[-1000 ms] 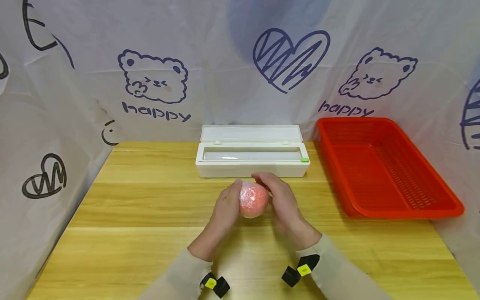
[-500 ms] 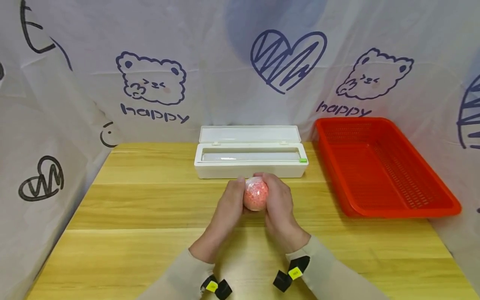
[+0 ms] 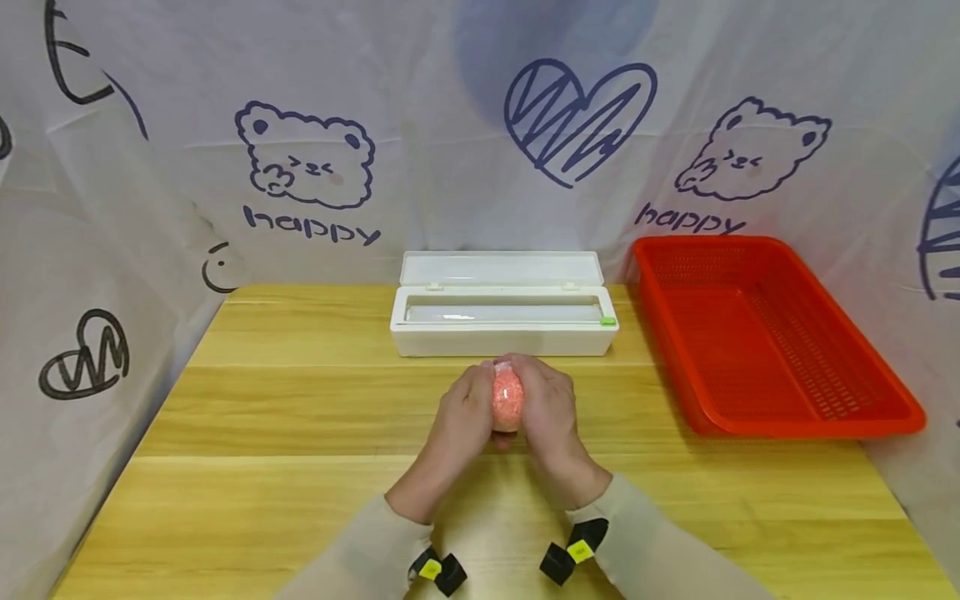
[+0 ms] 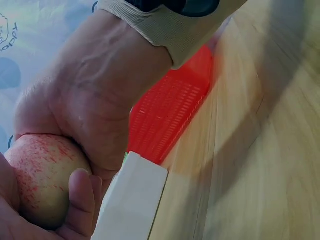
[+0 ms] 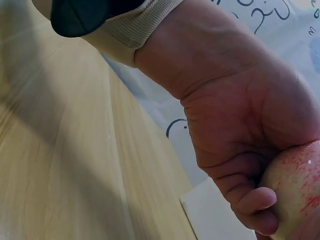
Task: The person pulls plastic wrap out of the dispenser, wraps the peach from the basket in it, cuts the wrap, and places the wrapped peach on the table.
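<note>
Between both hands, above the table, is a round peach (image 3: 507,400) with red-pink speckles over cream, its top shiny with clear film. My left hand (image 3: 459,417) curls round its left side, thumb along the top. From the right, my right hand (image 3: 552,421) grips the same fruit, palm against it. Curled fingers wrap the lower part of the peach (image 4: 47,180) in the left wrist view. The right wrist view shows only part of the peach (image 5: 295,187), beside bent fingers. Much of its surface is hidden by the hands.
Just beyond the hands stands a long white cling film box (image 3: 502,342), lid up, a roll inside and a green piece at its right end. A red plastic basket (image 3: 810,427) sits at the right. A printed cloth (image 3: 442,167) hangs behind the wooden table (image 3: 285,408).
The right hand has moved left and closed in on the peach, and the left hand has shifted slightly right. Less of the fruit shows between them. Box and basket stay put.
</note>
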`<state>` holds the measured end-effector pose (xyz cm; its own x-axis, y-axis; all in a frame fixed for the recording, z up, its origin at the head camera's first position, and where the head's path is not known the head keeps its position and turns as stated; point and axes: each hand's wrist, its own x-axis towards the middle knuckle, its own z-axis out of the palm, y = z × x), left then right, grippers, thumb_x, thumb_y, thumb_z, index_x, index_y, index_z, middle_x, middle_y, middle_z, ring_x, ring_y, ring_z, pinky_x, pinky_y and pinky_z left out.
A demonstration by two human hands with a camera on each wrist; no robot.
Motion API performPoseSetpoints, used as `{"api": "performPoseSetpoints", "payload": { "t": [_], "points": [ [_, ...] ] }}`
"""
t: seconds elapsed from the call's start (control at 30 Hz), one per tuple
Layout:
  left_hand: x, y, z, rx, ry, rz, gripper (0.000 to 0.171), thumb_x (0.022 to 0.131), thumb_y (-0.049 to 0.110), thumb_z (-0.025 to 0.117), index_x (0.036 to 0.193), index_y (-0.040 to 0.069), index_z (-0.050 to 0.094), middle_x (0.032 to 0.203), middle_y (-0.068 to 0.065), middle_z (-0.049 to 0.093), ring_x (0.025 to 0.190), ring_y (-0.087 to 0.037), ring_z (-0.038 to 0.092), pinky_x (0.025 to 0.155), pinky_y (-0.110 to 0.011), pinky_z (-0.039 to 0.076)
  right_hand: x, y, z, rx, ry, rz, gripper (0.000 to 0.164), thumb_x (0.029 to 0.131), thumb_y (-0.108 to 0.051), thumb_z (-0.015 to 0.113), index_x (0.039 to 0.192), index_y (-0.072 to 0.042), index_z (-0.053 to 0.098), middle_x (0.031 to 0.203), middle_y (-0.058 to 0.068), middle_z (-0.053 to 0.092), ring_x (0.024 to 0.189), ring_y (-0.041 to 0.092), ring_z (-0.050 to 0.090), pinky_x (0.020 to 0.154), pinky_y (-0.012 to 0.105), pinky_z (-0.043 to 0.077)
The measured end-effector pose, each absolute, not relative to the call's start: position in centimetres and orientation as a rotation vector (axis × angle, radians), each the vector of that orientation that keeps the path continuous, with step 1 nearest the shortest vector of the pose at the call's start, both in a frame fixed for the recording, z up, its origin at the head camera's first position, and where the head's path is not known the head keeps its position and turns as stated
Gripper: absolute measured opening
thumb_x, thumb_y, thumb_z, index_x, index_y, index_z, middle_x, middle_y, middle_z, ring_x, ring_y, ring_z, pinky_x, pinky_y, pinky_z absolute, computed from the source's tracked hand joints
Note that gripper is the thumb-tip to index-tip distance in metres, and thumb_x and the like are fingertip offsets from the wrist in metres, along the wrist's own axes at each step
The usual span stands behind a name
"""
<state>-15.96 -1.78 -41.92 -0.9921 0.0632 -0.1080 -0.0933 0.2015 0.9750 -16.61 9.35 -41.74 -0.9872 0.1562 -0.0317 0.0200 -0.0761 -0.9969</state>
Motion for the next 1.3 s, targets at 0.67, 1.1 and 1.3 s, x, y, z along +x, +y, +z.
{"api": "performPoseSetpoints", "payload": {
  "t": [0.67, 1.1, 1.3],
  "points": [
    [-16.5, -2.1, -42.1, -0.051, 1.713, 2.146, 0.056, 0.099, 0.059, 0.034, 0.124, 0.012, 0.052, 0.074, -0.013, 0.060, 0.049, -0.020, 0.061, 0.042, -0.029, 0.053, -17.2, 9.5, -42.3, -0.050, -2.212, 1.822, 0.026, 0.092, -0.024, 0.053, 0.080, -0.019, 0.076, 0.084, 0.001, 0.074, 0.077, 0.016, 0.063, 0.066, 0.035, 0.052],
    [-17.3, -3.9, -42.3, 0.020, 1.559, 2.020, 0.072, 0.097, 0.064, 0.031, 0.128, 0.003, 0.051, 0.088, -0.020, 0.071, 0.070, -0.033, 0.070, 0.063, -0.040, 0.059, -18.6, 11.0, -42.1, 0.053, -1.975, 2.592, 0.032, 0.094, -0.020, 0.053, 0.106, 0.005, 0.069, 0.103, 0.009, 0.072, 0.108, 0.026, 0.060, 0.096, 0.036, 0.048],
    [-17.5, -4.1, -42.1, 0.024, 1.618, 1.990, 0.065, 0.096, 0.066, 0.033, 0.131, 0.016, 0.053, 0.091, -0.021, 0.068, 0.060, -0.027, 0.068, 0.056, -0.036, 0.058, -18.7, 10.6, -41.9, -0.071, -1.945, 2.665, 0.035, 0.096, -0.023, 0.051, 0.109, 0.006, 0.067, 0.108, 0.011, 0.067, 0.110, 0.025, 0.057, 0.099, 0.035, 0.044]
  ]
}}
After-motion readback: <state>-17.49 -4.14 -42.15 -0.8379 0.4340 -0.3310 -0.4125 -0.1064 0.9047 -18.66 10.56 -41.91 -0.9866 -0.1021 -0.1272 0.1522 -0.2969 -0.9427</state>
